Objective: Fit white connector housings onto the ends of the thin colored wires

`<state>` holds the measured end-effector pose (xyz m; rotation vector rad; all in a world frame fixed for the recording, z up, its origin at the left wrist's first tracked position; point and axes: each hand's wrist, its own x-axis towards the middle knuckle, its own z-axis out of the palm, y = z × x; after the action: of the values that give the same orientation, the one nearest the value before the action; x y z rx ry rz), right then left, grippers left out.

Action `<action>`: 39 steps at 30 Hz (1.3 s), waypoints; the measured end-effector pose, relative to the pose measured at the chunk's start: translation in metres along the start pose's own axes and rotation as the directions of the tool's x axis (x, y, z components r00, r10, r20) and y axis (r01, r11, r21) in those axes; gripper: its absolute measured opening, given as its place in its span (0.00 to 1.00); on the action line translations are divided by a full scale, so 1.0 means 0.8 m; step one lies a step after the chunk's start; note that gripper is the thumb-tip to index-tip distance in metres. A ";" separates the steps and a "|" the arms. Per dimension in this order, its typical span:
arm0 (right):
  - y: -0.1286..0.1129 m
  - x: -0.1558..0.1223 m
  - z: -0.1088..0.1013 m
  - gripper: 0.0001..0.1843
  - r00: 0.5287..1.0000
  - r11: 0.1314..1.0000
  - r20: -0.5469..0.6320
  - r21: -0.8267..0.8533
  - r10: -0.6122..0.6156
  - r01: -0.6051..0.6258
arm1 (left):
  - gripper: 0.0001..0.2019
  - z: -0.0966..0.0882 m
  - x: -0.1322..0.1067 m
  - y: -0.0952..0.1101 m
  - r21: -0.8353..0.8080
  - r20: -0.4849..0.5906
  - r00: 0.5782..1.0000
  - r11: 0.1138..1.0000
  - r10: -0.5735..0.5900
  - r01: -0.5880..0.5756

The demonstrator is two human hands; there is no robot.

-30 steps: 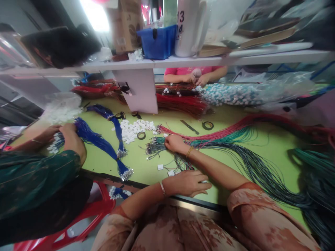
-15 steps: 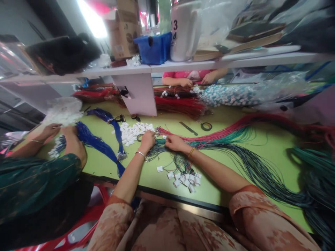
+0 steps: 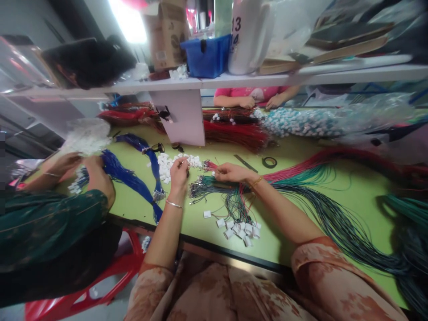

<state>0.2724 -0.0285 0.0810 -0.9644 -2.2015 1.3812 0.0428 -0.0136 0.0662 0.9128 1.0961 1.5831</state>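
My left hand is raised at the near edge of a pile of small white plastic connectors. Its fingers are pinched together, and whatever they hold is too small to make out. My right hand pinches a white connector housing above the wires. Under and beside it lie green and black wires with metal terminals at their ends, and a bundle of red wires. Closer to me, several wires end in white connectors on the green table.
Blue wire bundles lie to the left, where a co-worker's hands handle white parts. A flat dark blade and a tape roll lie behind my right hand. Across the table, under the shelf, another person's hands show.
My left hand has lifted off the wire ends and moved slightly left to the white pile. My right hand still pinches the connector, with little movement. The view has shifted a little.
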 end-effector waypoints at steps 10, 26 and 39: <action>-0.049 0.052 0.044 0.12 0.978 0.961 -0.203 0.260 -0.036 0.089 | 0.10 -0.010 -0.029 -0.021 -0.306 0.064 0.987 0.938 -0.147 0.159; -0.030 0.031 0.060 0.12 0.829 0.998 -0.555 -0.056 -0.062 0.037 | 0.11 0.008 -0.059 -0.021 -0.307 0.266 0.943 0.910 -0.198 0.277; -0.016 0.029 0.071 0.18 0.847 0.972 -0.515 0.234 0.131 -0.008 | 0.15 0.018 -0.069 -0.026 -0.115 0.205 0.975 0.988 -0.081 0.106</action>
<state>0.2166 -0.0516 0.0655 -1.1798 -1.5798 1.1781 0.0756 -0.0611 0.0480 0.9010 0.8760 1.4322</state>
